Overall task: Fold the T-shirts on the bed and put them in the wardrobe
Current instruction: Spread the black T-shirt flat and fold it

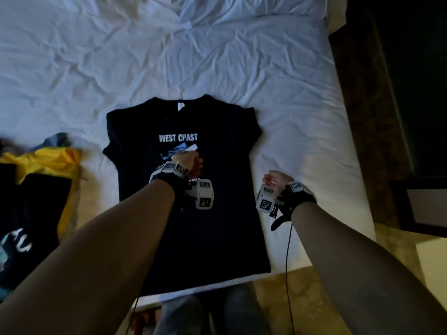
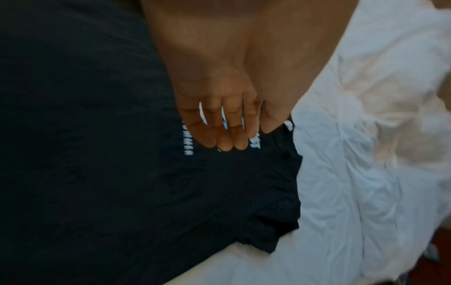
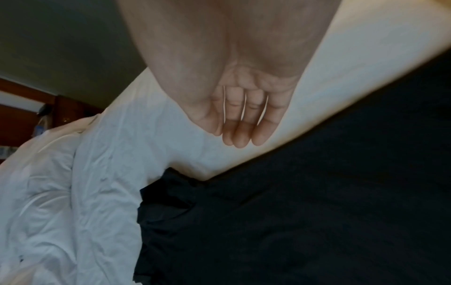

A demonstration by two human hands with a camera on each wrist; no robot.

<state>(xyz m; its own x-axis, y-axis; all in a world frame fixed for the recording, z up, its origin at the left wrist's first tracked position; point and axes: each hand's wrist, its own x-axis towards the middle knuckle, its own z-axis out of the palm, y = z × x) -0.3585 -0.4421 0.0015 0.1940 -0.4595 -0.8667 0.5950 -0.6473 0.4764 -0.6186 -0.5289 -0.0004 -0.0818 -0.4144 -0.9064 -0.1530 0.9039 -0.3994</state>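
A black T-shirt with white "WEST CPAST" print lies spread flat, front up, on the white bed, collar away from me. My left hand hovers over the print at the shirt's middle, fingers straight and together, holding nothing. My right hand is over the bare sheet just right of the shirt's right edge, fingers straight and empty. In the wrist views the shirt fills the lower part, its sleeves bunched at the sides.
A heap of other clothes, yellow and black, lies on the bed's left. Rumpled white bedding is at the far end. Dark carpet and furniture run along the bed's right side. My legs stand at the near edge.
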